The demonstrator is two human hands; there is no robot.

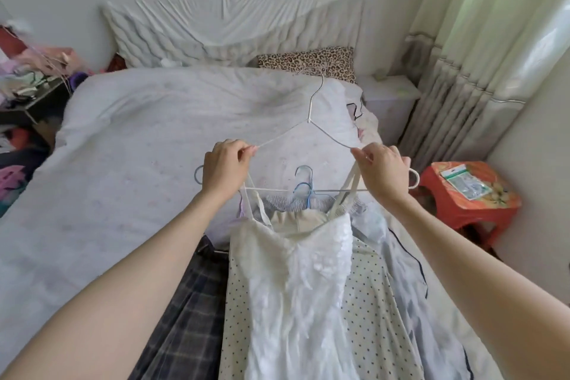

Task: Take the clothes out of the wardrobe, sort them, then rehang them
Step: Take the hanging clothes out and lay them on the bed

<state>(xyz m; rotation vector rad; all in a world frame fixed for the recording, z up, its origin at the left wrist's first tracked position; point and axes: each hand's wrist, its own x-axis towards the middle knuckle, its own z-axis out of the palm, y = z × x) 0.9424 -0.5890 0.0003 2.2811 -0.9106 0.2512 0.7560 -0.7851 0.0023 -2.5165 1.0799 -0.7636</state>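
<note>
A white strappy dress [296,281] hangs from a white wire hanger [308,120] held above the bed [138,133]. My left hand [223,168] pinches the hanger's left shoulder where the dress strap sits. My right hand [384,173] pinches the right shoulder and its strap. Under the dress lie a polka-dot garment [364,302], a dark plaid garment [191,302] and a pale blue-grey garment [410,287]. Blue hangers [303,185] poke out from the pile beneath the white hanger.
A leopard-print pillow [308,63] sits at the head of the bed. To the right stands a red stool [468,194] with a packet [464,183] on it, beside long curtains [478,55]. A cluttered dark table [30,86] stands at the left.
</note>
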